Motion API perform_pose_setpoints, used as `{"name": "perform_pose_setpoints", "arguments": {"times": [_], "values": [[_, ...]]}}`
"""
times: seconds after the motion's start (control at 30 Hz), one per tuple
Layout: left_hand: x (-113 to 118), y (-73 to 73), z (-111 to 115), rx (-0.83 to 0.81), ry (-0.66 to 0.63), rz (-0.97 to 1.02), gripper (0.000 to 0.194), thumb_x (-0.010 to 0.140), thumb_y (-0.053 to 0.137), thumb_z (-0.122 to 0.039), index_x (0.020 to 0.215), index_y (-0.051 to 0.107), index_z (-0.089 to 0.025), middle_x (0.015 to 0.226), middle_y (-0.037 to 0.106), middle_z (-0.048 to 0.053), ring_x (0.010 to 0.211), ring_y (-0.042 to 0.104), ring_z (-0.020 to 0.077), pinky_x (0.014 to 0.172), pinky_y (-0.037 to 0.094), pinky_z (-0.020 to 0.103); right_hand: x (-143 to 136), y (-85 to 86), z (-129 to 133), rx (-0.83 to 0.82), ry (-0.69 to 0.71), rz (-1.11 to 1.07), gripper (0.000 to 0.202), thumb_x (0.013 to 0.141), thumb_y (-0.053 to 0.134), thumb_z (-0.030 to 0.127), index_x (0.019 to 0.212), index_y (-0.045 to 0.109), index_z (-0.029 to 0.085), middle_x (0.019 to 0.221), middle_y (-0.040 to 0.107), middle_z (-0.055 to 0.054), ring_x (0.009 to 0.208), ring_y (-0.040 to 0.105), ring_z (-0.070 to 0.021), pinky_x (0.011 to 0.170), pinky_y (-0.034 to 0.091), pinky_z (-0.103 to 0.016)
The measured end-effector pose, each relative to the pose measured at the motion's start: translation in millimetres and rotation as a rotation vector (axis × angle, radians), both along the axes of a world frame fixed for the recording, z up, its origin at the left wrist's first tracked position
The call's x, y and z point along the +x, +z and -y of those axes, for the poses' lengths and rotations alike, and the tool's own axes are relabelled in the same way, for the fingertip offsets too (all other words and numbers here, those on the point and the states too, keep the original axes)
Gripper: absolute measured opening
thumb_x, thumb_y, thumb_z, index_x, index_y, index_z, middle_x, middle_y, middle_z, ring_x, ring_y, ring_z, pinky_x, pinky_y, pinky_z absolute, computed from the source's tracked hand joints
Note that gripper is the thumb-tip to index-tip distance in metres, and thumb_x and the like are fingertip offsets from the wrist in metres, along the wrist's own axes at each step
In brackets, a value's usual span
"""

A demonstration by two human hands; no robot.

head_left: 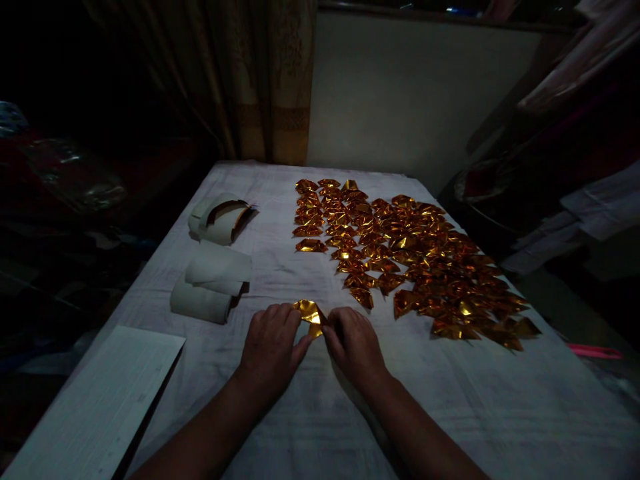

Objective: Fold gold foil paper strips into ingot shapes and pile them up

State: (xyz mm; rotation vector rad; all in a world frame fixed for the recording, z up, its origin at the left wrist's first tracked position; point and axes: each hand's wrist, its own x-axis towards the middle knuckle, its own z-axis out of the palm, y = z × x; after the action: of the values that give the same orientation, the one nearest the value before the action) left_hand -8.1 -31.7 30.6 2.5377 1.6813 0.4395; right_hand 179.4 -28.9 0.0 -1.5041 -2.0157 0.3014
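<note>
A shiny gold foil piece (pixel 310 313), partly folded, is held between my two hands near the middle of the table. My left hand (pixel 274 339) grips its left side, with the fingers behind and the thumb at its lower edge. Pinched at the foil's right corner is my right hand (pixel 354 341), its fingers curled. Beyond and to the right, many folded gold foil pieces (pixel 405 241) lie in rows and overlapping heaps. On the left rest curled stacks of pale paper (pixel 219 263).
A pale cloth covers the table (pixel 280 427). At its front left lies a flat white board or box (pixel 100 400). Behind are a curtain (pixel 250 80) and a pale wall (pixel 400 93). Hanging cloths (pixel 585 60) and a pink object (pixel 595 351) are at the right.
</note>
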Motion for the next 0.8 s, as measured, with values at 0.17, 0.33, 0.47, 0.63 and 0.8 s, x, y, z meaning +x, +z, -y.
{"name": "perform_pose_setpoints", "arguments": {"times": [0.17,0.33,0.47,0.63,0.8], "values": [[-1.9,2.0,0.3,-0.036,-0.015,0.039,0.017,0.091,0.063,-0.032,0.103,0.058,-0.021,0.107,0.065,0.007,0.101,0.056,0.0264,0.085,0.042,0.041,-1.1,1.8,2.9,0.085,0.097,0.0,0.018,0.094,0.054,0.016,0.107,0.063,0.022,0.104,0.068,-0.007,0.094,0.062,-0.0217,0.08,0.047,-0.034],[-11.1,3.9,-6.3,-0.094,-0.066,0.095,0.008,0.093,0.054,-0.02,0.097,0.06,-0.02,0.104,0.066,0.007,0.097,0.058,0.0242,0.085,0.044,0.04,-4.7,8.1,7.1,0.093,0.214,0.113,0.018,0.094,0.059,0.022,0.11,0.068,0.023,0.11,0.071,-0.007,0.097,0.061,-0.0235,0.083,0.047,-0.038],[-31.1,6.3,-16.8,-0.18,-0.216,0.248,0.019,0.093,0.049,-0.013,0.099,0.065,-0.022,0.102,0.068,0.005,0.1,0.059,0.0211,0.09,0.046,0.038,-5.7,13.0,7.3,0.079,0.243,0.152,0.02,0.093,0.063,0.024,0.112,0.068,0.024,0.111,0.072,-0.006,0.099,0.061,-0.024,0.084,0.046,-0.039],[-49.1,7.5,-25.4,-0.199,-0.302,0.298,0.022,0.094,0.055,-0.018,0.112,0.066,-0.026,0.12,0.066,0.004,0.114,0.057,0.0213,0.101,0.042,0.041,-4.9,20.9,3.7,0.07,0.266,0.206,0.019,0.089,0.07,0.025,0.108,0.069,0.023,0.109,0.073,-0.005,0.098,0.061,-0.0245,0.081,0.043,-0.039],[-56.0,7.0,-30.1,-0.183,-0.345,0.243,0.023,0.094,0.061,-0.029,0.117,0.066,-0.027,0.124,0.066,0.004,0.116,0.058,0.0228,0.1,0.042,0.043,-4.9,32.3,1.8,-0.023,0.278,0.278,0.028,0.082,0.078,0.029,0.108,0.07,0.024,0.111,0.073,-0.005,0.1,0.06,-0.0256,0.08,0.042,-0.039]]}}
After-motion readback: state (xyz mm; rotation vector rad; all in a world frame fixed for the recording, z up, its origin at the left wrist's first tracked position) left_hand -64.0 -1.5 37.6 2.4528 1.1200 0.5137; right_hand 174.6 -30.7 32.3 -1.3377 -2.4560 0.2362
